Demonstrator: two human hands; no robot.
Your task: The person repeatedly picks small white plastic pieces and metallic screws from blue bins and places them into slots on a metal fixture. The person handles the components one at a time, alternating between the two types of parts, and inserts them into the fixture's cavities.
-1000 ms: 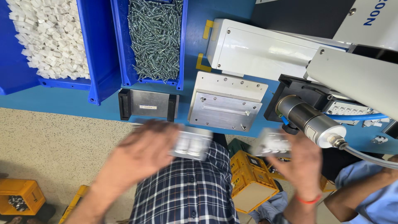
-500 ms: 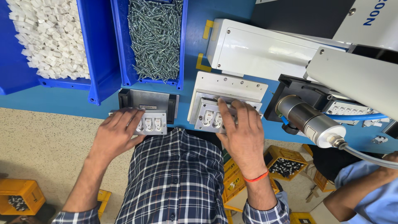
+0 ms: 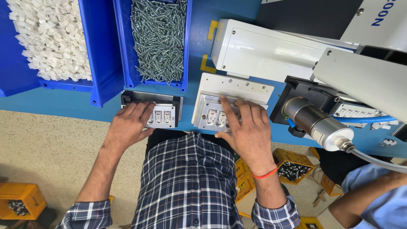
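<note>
My left hand (image 3: 129,125) lay flat on 1 switch part (image 3: 161,117), my right hand (image 3: 246,127) on another (image 3: 216,118); neither gripped; screw bin (image 3: 159,42) stood behind.

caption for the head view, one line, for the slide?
Left hand presses a grey switch part into a black fixture; right hand seats another in the silver metal fixture.

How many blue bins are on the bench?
2: one with white plastic pieces at far left, one with screws beside it, behind the left hand. Others may lie out of view.
</note>
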